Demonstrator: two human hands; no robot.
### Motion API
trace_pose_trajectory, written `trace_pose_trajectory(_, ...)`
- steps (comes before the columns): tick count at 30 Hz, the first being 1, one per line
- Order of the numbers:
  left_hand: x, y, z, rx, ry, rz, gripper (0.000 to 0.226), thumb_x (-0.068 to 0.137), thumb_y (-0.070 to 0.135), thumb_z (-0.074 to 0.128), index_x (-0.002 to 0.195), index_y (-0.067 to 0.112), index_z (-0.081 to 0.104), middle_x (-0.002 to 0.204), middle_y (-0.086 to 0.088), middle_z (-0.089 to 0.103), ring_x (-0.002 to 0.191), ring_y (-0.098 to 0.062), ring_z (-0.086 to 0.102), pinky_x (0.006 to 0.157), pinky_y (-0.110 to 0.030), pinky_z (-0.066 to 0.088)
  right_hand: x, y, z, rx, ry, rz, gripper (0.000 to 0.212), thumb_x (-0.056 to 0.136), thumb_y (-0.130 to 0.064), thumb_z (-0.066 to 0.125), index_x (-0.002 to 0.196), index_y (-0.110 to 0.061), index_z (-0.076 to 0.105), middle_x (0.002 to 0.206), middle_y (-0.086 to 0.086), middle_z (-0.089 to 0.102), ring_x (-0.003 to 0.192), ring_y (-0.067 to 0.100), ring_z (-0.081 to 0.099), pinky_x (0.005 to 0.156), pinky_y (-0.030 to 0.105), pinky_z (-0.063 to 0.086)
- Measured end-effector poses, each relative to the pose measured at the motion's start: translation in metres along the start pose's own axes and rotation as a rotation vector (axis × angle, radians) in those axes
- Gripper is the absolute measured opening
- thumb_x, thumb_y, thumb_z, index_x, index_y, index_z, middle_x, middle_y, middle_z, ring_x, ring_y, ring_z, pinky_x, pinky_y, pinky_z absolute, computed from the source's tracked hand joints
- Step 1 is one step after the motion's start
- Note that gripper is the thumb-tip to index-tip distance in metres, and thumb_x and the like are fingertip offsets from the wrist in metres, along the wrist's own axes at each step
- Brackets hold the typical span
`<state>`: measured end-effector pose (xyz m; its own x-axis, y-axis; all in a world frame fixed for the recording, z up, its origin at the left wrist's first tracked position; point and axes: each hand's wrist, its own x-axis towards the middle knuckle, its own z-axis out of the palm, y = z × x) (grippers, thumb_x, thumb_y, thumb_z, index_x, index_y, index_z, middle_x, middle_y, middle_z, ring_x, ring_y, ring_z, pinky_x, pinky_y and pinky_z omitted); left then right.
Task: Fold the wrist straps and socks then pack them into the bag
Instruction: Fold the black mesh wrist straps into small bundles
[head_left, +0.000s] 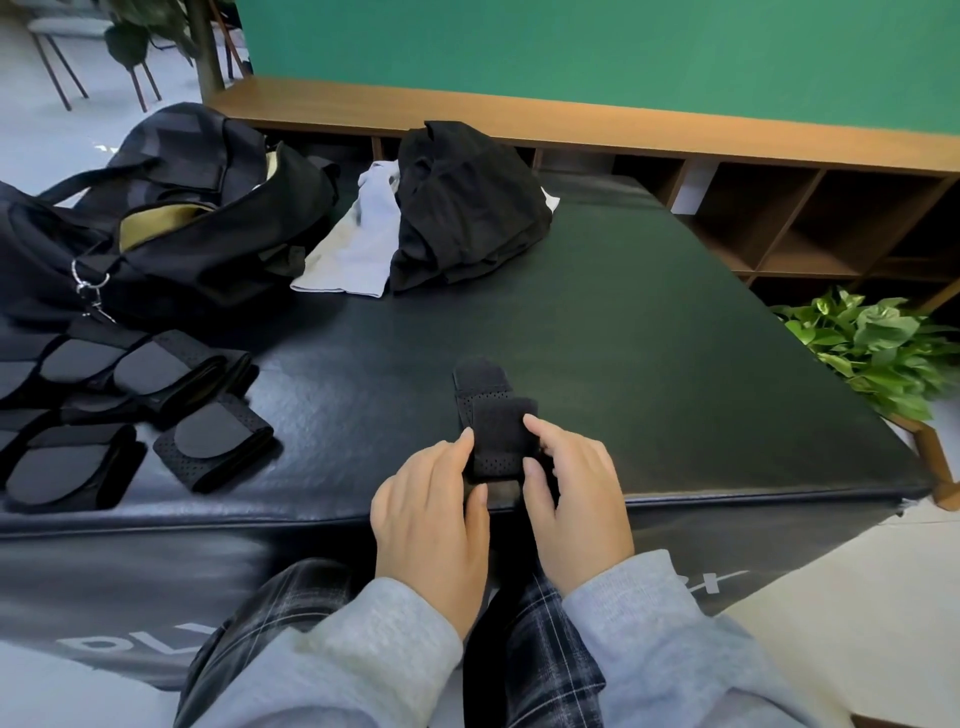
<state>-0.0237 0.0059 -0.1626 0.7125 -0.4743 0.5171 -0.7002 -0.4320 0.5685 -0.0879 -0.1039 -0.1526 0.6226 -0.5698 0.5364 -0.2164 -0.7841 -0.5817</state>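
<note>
Both hands, left (434, 519) and right (574, 499), pinch 1 strap (501, 441) mid-fold; next, press flat, set left beside the folded straps (130, 415).

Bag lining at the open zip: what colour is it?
Tan-gold, showing inside the black bag at its opening, in the head view.

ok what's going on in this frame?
A person is folding a black wrist strap on the black mat, left hand and right hand both on it. Several folded straps lie to the left. The open bag sits behind them, with white socks not yet packed.
</note>
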Motion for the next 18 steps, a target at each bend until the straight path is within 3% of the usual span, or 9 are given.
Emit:
trace_pose_trajectory(2,0.0000,0.0004,0.0015,0.027,0.022,0.005,0.041,0.086,0.029,0.036,0.126,0.021,0.044,0.115,0.003,0.055,0.110,-0.011,0.043,0.095,-0.028,0.023,0.0006,0.0001,0.0004,-0.059,-0.008,-0.027,0.043,0.088,-0.024,0.037,0.121,-0.009,0.060,0.105,0.000,0.065,0.101,0.010,0.044,0.094,0.012,0.028)
trace_pose_trajectory(6,0.0002,0.0012,0.0034,0.090,0.049,0.022,0.040,0.087,0.027,0.034,0.124,0.019,0.045,0.121,0.010,0.043,0.119,-0.015,0.039,0.096,-0.030,0.022,-0.0001,-0.0013,0.0025,-0.107,-0.032,-0.033,0.047,0.085,-0.022,0.034,0.122,-0.008,0.060,0.107,0.002,0.065,0.101,0.015,0.044,0.094,0.016,0.028)
trace_pose_trajectory(11,0.0020,0.0013,0.0035,0.169,-0.001,0.003,0.043,0.087,0.027,0.033,0.118,0.010,0.058,0.122,-0.003,0.060,0.123,-0.018,0.038,0.094,-0.033,0.025,-0.0011,-0.0014,0.0073,-0.221,0.023,-0.057,0.045,0.081,-0.020,0.036,0.112,-0.012,0.068,0.108,0.004,0.066,0.104,0.019,0.042,0.081,0.036,0.050)
trace_pose_trajectory(14,0.0021,0.0018,0.0029,0.195,-0.026,-0.003,0.045,0.087,0.027,0.033,0.117,0.008,0.060,0.123,-0.003,0.061,0.123,-0.017,0.037,0.094,-0.033,0.025,-0.0023,-0.0037,0.0073,-0.323,0.007,-0.033,0.046,0.079,-0.022,0.034,0.108,-0.019,0.070,0.120,0.004,0.064,0.117,0.020,0.044,0.087,0.041,0.046)
trace_pose_trajectory(18,0.0024,0.0024,0.0015,0.178,-0.039,-0.023,0.045,0.085,0.028,0.034,0.125,0.013,0.051,0.126,-0.002,0.059,0.126,-0.016,0.035,0.097,-0.033,0.023,-0.0027,-0.0056,0.0054,-0.318,-0.017,-0.018,0.045,0.080,-0.023,0.034,0.109,-0.019,0.069,0.119,-0.002,0.066,0.114,0.019,0.058,0.097,0.030,0.030)
